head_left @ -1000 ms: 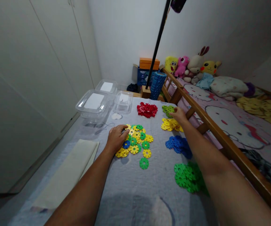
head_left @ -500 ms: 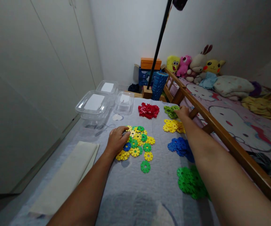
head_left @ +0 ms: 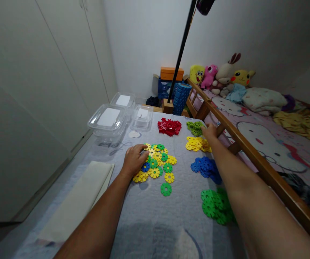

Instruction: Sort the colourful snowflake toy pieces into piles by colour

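My left hand (head_left: pixel 135 158) rests at the left edge of a mixed pile of yellow, green and blue snowflake discs (head_left: pixel 157 155). Its fingers are loosely bent, with the thumb apart, and no disc shows in its grasp. At the far right, my right hand (head_left: pixel 209 130) is beside a pile of lime-green pieces (head_left: pixel 195 128), fingertips at the pile's right edge; its fingers look loosely apart. Nearer me lie separate piles of yellow discs (head_left: pixel 196 144), blue discs (head_left: pixel 205 167) and green discs (head_left: pixel 216 205), the last two partly behind my right forearm. Red pieces (head_left: pixel 169 126) form another pile.
Clear lidded plastic boxes (head_left: pixel 107 118) stand at the back left. A folded cream cloth (head_left: pixel 82 198) lies on the left of the grey-covered table (head_left: pixel 144 223). The bed's wooden rail (head_left: pixel 241 145) borders the right side. A black pole (head_left: pixel 180 54) rises behind.
My right hand has eased slightly away from the lime-green pile, its fingertips still near the edge. The left hand stays at the mixed pile. The view has shifted slightly.
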{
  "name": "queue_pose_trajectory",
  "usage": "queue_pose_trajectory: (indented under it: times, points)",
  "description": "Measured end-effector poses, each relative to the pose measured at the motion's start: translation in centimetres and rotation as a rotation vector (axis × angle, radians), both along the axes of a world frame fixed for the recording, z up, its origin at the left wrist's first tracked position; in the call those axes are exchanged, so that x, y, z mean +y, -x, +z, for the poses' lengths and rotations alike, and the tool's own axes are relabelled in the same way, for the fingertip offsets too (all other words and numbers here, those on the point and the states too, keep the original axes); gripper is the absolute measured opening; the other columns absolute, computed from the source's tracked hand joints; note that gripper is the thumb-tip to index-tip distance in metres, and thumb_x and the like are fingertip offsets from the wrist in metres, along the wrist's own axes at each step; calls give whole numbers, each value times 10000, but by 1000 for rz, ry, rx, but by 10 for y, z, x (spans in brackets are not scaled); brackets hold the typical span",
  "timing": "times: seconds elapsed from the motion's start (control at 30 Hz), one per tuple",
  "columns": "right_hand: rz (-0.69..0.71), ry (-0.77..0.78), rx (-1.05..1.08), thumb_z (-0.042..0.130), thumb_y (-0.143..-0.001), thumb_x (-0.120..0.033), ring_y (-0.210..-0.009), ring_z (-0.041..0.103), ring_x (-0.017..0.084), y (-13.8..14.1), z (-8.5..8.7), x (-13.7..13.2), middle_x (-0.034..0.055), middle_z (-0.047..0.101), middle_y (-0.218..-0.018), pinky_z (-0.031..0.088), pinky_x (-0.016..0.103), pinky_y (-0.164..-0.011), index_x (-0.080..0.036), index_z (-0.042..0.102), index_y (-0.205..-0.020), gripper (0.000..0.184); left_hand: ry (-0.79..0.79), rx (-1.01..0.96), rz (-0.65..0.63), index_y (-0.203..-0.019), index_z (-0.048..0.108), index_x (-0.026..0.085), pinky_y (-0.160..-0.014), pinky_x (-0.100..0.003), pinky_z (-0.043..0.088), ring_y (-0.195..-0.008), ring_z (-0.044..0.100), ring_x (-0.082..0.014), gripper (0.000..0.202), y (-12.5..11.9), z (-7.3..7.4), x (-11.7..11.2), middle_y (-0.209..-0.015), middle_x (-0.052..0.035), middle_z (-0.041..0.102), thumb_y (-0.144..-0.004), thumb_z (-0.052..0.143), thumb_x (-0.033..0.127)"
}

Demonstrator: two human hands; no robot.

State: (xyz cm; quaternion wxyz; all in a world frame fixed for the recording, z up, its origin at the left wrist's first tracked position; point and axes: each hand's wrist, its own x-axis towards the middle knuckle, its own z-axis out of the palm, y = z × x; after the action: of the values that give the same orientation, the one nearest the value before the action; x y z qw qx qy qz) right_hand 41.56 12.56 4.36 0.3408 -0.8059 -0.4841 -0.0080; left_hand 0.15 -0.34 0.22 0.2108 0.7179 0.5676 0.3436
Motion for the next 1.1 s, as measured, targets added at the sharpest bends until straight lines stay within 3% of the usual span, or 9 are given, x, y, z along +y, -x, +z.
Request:
queue_pose_trajectory:
  times: [0.17,0.27,0.37,0.43,0.53,0.67,0.83,0.97,1.1]
  points:
    - [179,-34,-35,569,-806,-201,-1069,611,245,37,16,-37,135,694,-1125,464,375,-1023,-131,688,-1063,292,7,-1,-4,-1137,687,211,-1109,-469,418,-1151,648,-274,362,0,-3,2,-1214,-89,726,-880,523,408]
    - [425,96,2,576,-830,-210,-986,644,227,76,22,-71,115,714,-1077,497,362,-956,-140,698,-1046,257,-10,2,12,-1179,669,202,-1132,-461,405,-1254,601,-282,382,0,-4,2,-1326,-108,672,-877,531,392]
    - [696,237,11,626,-848,-270,-1069,645,238,118,14,-110,114,712,-1148,482,382,-999,-165,701,-1097,280,-7,45,29,-1225,650,202,-1162,-462,370,-1329,551,-284,395,-2,-3,0,-1391,-118,634,-885,538,369]
    - [793,284,9,649,-860,-314,-1191,609,252,143,1,-131,130,673,-1274,449,399,-1059,-181,675,-1198,364,-1,87,12,-1239,641,218,-1168,-473,352,-1338,542,-282,385,-3,-1,-2,-1376,-109,645,-901,539,370]
    - [763,281,-9,637,-895,-379,-1334,522,276,171,-20,-146,159,581,-1426,380,433,-1138,-182,598,-1339,487,10,139,-22,-1247,633,254,-1181,-501,314,-1376,507,-286,361,-5,2,-5,-1384,-92,644,-926,536,387]
    - [659,261,1,601,-927,-435,-1427,431,296,197,-35,-141,153,493,-1530,316,473,-1181,-203,529,-1422,552,37,175,-66,-1284,611,263,-1198,-550,256,-1411,471,-293,376,-5,4,-8,-1434,-99,612,-948,525,410]
    - [694,273,-14,602,-926,-419,-1428,410,315,217,-35,-134,101,546,-1491,256,542,-1189,-256,576,-1370,474,38,178,-98,-1316,598,254,-1210,-574,213,-1419,462,-291,400,-6,3,-9,-1471,-116,585,-958,498,402]
    - [787,240,4,640,-892,-363,-1337,489,281,216,-33,-141,85,631,-1368,318,493,-1155,-255,620,-1292,414,62,127,-154,-1332,593,233,-1213,-579,213,-1367,516,-279,423,-7,5,-8,-1437,-112,617,-973,443,397]
    - [875,224,75,642,-873,-300,-1272,543,252,207,-32,-151,94,651,-1313,373,441,-1122,-215,628,-1259,396,76,36,-242,-1307,626,202,-1181,-506,337,-1283,585,-261,440,-9,4,-7,-1366,-111,665,-949,448,386]
